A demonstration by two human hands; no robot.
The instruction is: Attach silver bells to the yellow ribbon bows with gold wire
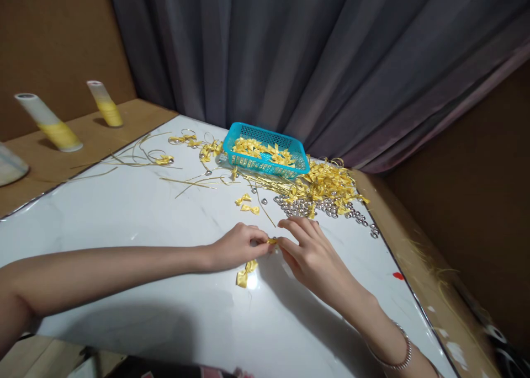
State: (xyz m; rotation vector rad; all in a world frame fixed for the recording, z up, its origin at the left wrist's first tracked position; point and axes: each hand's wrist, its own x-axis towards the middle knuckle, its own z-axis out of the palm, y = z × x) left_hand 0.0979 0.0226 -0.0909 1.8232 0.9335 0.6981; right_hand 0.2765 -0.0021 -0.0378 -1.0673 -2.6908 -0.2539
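Left hand [238,249] pinches yellow ribbon [271,241]; loosely curled right hand [309,254] touches it.

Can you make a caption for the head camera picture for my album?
Left hand and right hand meet at a tiny yellow piece, before a blue basket of yellow bows.

Small-beaded silver bracelet [409,347] worn around right forearm [356,306] near wrist. Left arm [124,270] seen bare past elbow. Dark, pink-patched fabric [174,368] glimpsed at bottom edge, possibly worn.
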